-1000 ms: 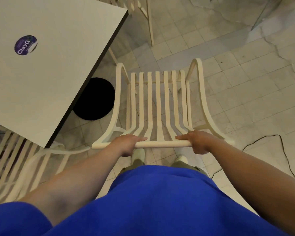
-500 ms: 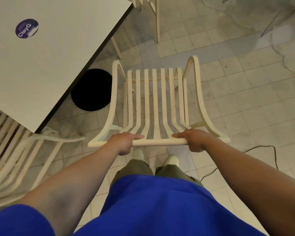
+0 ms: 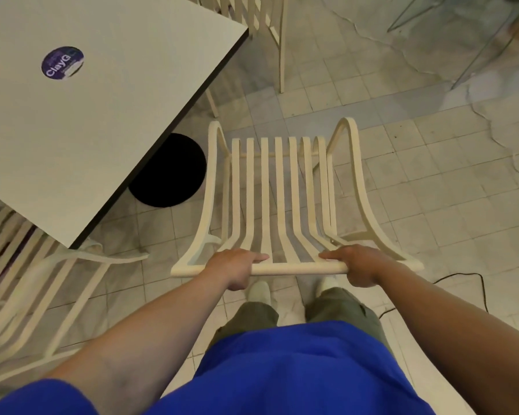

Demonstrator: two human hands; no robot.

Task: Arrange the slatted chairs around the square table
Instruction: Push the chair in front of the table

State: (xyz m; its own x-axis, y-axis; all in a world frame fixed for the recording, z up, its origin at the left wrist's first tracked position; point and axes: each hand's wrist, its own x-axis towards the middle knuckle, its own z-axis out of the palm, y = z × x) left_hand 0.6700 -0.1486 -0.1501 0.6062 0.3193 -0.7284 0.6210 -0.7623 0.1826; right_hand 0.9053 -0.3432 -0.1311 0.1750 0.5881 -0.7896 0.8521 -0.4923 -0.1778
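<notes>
Both hands are clamped over the top rail of a slatted chair (image 3: 279, 190): the left hand (image 3: 237, 266) curls round it left of centre and the right hand (image 3: 354, 265) right of centre. The chair stands on the tiled floor just beside the right edge of the square bench (image 3: 102, 100), its seat not under the top. A second chair (image 3: 27, 295) sits at the bench's near side, a third (image 3: 264, 22) beyond the far corner. Swinging the held chair inward could, I judge, knock its left side frame against the bench's dark edge or catch a leg on the black round base (image 3: 168, 172); the cable (image 3: 462, 277) on the floor could snag a leg or a foot
</notes>
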